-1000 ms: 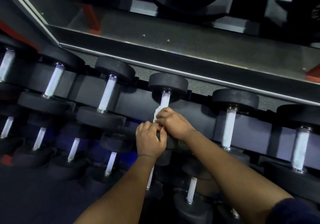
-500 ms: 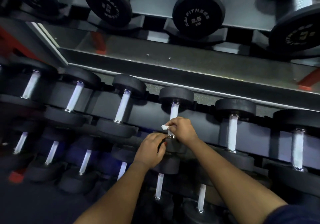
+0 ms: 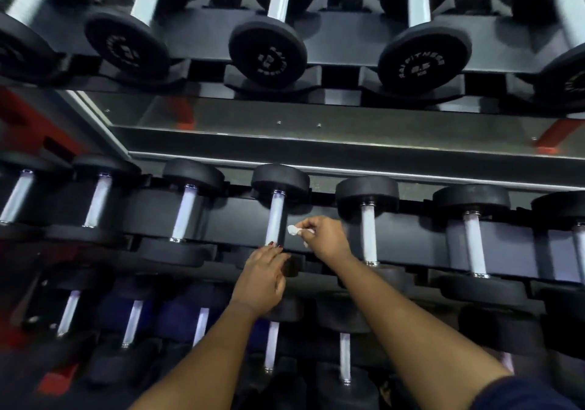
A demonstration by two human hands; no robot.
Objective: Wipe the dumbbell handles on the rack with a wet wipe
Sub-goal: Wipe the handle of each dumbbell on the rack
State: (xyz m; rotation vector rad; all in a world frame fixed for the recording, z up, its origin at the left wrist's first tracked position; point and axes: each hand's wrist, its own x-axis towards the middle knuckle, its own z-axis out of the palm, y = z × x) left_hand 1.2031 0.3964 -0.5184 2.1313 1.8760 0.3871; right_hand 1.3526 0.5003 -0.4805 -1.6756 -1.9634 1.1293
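Our right hand (image 3: 326,240) pinches the small bunched wet wipe (image 3: 294,230) between thumb and fingertips, holding it just beside the middle-row dumbbell handle (image 3: 274,216) without touching the bar. Our left hand (image 3: 262,275) lies with fairly straight fingers over that dumbbell's near head, tips at the foot of the handle. Nothing on the metal tells us which handles are already clean, so we judge the job far from done, with the rack (image 3: 316,143) carrying rows of bars above, beside and below.
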